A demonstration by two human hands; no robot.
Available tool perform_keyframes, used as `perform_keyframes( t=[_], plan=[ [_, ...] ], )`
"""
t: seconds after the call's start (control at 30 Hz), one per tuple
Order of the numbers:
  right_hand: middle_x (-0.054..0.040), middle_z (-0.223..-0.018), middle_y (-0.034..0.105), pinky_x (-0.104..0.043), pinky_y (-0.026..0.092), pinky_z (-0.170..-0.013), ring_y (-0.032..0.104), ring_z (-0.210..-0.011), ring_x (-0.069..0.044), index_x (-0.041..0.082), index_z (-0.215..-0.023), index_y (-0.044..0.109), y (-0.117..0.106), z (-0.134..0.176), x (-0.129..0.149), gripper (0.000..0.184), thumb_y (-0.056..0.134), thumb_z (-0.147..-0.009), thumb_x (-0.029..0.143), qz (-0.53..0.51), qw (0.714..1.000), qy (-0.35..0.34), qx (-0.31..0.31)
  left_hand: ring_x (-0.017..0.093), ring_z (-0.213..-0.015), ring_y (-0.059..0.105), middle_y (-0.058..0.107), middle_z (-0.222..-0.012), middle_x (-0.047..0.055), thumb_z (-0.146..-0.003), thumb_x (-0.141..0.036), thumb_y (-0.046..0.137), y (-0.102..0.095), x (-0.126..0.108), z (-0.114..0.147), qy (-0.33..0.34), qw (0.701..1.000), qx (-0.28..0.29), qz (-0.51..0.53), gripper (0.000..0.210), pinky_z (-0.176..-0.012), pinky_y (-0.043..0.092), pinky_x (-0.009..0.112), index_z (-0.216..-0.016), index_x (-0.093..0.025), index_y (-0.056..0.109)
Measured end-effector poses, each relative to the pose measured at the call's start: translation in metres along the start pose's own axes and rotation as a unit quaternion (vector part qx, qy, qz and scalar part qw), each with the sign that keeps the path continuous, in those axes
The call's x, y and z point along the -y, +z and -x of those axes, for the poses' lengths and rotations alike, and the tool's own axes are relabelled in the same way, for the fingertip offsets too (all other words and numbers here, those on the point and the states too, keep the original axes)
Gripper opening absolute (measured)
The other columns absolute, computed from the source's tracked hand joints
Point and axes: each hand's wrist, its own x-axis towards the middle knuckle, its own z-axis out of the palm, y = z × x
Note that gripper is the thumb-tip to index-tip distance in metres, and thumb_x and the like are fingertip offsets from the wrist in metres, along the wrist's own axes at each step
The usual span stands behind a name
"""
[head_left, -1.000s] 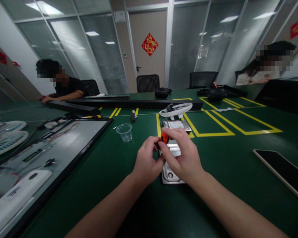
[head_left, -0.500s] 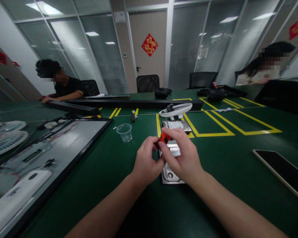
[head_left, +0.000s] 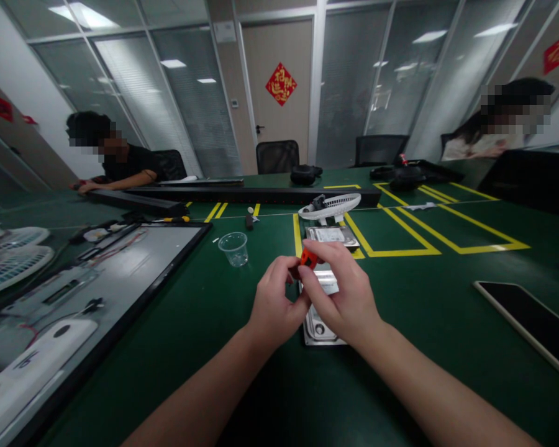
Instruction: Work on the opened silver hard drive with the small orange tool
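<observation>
Between the fingertips of my right hand (head_left: pixel 342 285) is a small orange-and-black handle (head_left: pixel 309 258), like that of a screwdriver; most of it is covered. My left hand (head_left: pixel 279 301) is closed in a pinch at the handle's lower left end, where a dark part shows. Both hands are held together above a silver hard drive (head_left: pixel 323 326), which lies on the green table and is partly hidden by my right hand. Just beyond my fingers lies a second hard drive (head_left: pixel 330 234).
A clear plastic cup (head_left: pixel 234 250) stands left of my hands. Farther left lies a large black-framed panel (head_left: pixel 168 242) with parts on it. A white round fan grille (head_left: pixel 335 206) is behind the drives. A phone (head_left: pixel 526 316) lies at right. Two people sit across the table.
The orange-and-black handle has turned a little between my right fingers, so its black patch sits differently. My hands stay in nearly the same place.
</observation>
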Motion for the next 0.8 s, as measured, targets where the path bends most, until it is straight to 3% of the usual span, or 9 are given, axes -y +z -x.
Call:
perform_keyframes(
  t=[0.2, 0.43, 0.8],
  plan=[
    [-0.0088, -0.123, 0.067, -0.042, 0.057, -0.098, 0.066, -0.113, -0.022, 0.025, -0.143, 0.052, -0.0002, 0.0009, 0.0017, 0.045, 0.055, -0.100, 0.015, -0.008, 1.000, -0.006, 0.012, 0.016, -0.081, 0.058, 0.063, -0.094, 0.002, -0.093, -0.016, 0.061, -0.0008, -0.0025, 0.0001, 0.003, 1.000, 0.018, 0.014, 0.018, -0.074, 0.047, 0.029, -0.110, -0.021, 0.058],
    [-0.0103, -0.117, 0.067, -0.040, 0.057, -0.096, 0.066, -0.108, -0.022, 0.021, -0.138, 0.057, 0.0004, 0.0000, -0.0001, 0.042, 0.063, -0.097, 0.015, 0.005, 1.000, -0.008, -0.008, 0.018, -0.083, 0.058, 0.064, -0.099, 0.003, -0.086, -0.013, 0.065, -0.0007, -0.0011, 0.0001, -0.001, 1.000, 0.008, 0.007, 0.029, -0.075, 0.048, 0.031, -0.113, -0.021, 0.056],
    [-0.0084, -0.121, 0.069, -0.043, 0.057, -0.097, 0.066, -0.110, -0.022, 0.025, -0.143, 0.053, -0.0005, 0.0000, 0.0014, 0.044, 0.055, -0.100, 0.014, -0.007, 1.000, -0.010, 0.007, 0.016, -0.082, 0.058, 0.063, -0.096, 0.002, -0.093, -0.015, 0.061, -0.0005, -0.0032, 0.0003, 0.002, 1.000, 0.015, 0.014, 0.019, -0.074, 0.048, 0.030, -0.111, -0.021, 0.058]
  ],
)
